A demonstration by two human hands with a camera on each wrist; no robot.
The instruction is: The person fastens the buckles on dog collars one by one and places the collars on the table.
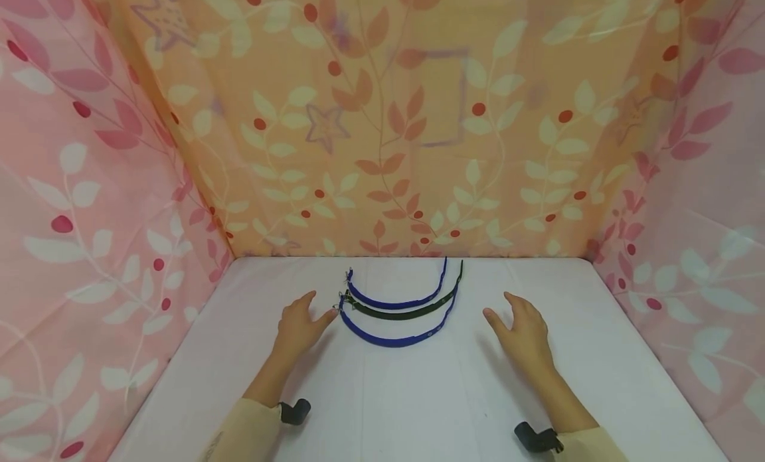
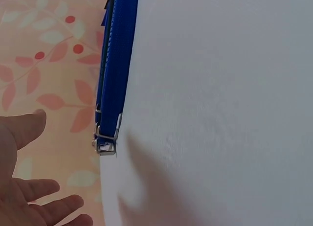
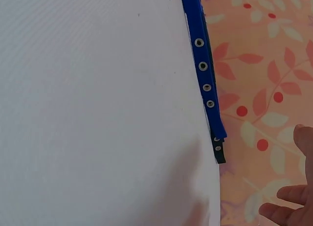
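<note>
Three buckled straps that look like pet collars lie curved on the white table: a near blue collar (image 1: 394,342), a dark green collar (image 1: 399,315) behind it and a far blue collar (image 1: 393,306). Their metal buckles (image 2: 106,146) are at the left ends. The blue strap (image 3: 197,28) shows metal eyelets toward its right end, with the green tip (image 3: 220,156) just past it. My left hand (image 1: 299,326) hovers beside the buckle ends, fingers spread, holding nothing. To the right of the collars, my right hand (image 1: 524,332) is also held apart from them, its fingers extended and without any object.
The white tabletop (image 1: 382,409) reaches back to an orange leaf-patterned cloth (image 1: 382,117). Pink patterned cloths stand at the left (image 1: 89,183) and right (image 1: 699,203). Each wrist wears a small black camera mount.
</note>
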